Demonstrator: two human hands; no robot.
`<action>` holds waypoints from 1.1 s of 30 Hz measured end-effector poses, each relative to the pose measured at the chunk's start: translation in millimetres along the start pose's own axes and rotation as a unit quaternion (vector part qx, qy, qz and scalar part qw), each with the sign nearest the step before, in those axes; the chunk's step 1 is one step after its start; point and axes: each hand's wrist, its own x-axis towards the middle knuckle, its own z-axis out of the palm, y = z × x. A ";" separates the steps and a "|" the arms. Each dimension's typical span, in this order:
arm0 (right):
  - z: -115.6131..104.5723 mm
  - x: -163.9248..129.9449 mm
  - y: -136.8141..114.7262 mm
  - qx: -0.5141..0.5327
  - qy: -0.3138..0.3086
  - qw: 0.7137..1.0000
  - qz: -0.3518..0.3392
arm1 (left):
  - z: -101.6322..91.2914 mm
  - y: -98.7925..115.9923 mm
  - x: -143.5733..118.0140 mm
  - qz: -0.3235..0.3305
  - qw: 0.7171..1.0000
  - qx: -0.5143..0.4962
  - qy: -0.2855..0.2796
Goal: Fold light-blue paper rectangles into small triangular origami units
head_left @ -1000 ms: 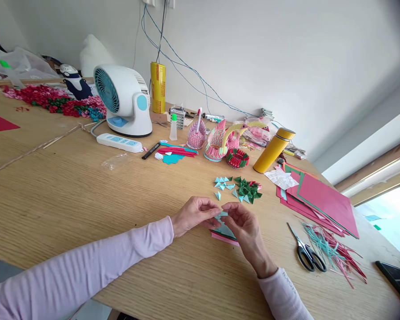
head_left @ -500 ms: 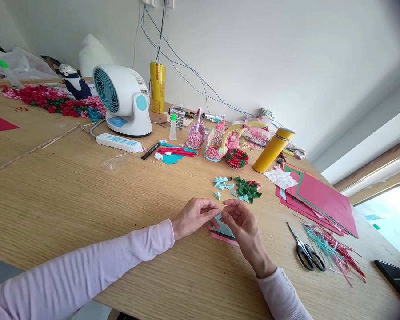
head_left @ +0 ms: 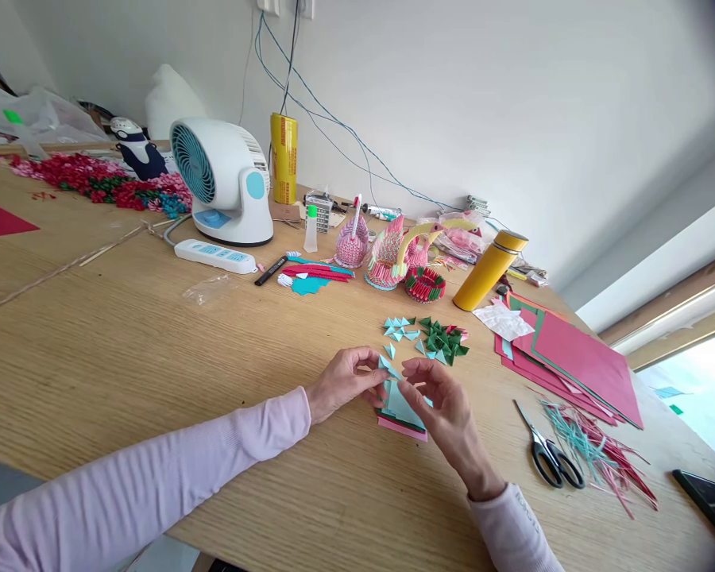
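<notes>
- Our left hand (head_left: 346,383) pinches a small folded light-blue paper piece (head_left: 387,366) between its fingertips, at the table's middle.
- Our right hand (head_left: 444,405), at 3 o'clock of the piece, hovers with fingers loosely open over a stack of paper slips (head_left: 400,413).
- Loose folded triangles (head_left: 426,335) lie at 1 o'clock; scissors (head_left: 548,453) at 4 o'clock.

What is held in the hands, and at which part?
The left hand pinches a small light-blue folded paper piece at its left end; the right hand holds nothing clearly.

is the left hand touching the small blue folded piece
Touching. The head view shows the left hand pinching the blue folded piece at its fingertips, above the paper stack. The right hand sits just beside it.
</notes>
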 end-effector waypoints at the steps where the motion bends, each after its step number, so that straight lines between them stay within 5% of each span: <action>1: -0.6 0.0 -0.2 -0.051 0.007 0.998 -0.023 | 0.0 0.4 0.0 0.000 1.000 0.003 0.003; 6: 0.8 -1.9 -1.3 -0.228 0.009 0.967 -0.112 | -0.7 -1.4 1.1 -0.001 1.000 0.013 -0.001; 11: 7.5 -4.3 -2.8 -0.252 -0.004 0.959 -0.127 | -1.2 -1.2 1.5 0.000 0.999 0.032 0.001; 17: 15.0 -1.2 -2.4 -0.026 0.034 0.997 0.068 | 0.2 -2.4 1.3 -0.041 0.998 -0.050 -0.026; 21: 14.3 0.8 0.2 0.043 0.011 0.993 0.109 | -0.1 -4.6 2.7 -0.057 0.994 -0.095 0.006; 29: 6.0 -0.1 0.8 -0.128 -0.013 0.986 -0.107 | -4.2 -6.6 5.3 -0.054 0.994 -0.084 0.044; 33: 2.8 1.0 4.7 -0.165 -0.035 0.975 -0.143 | -3.7 -3.3 3.5 -0.076 0.993 -0.080 0.039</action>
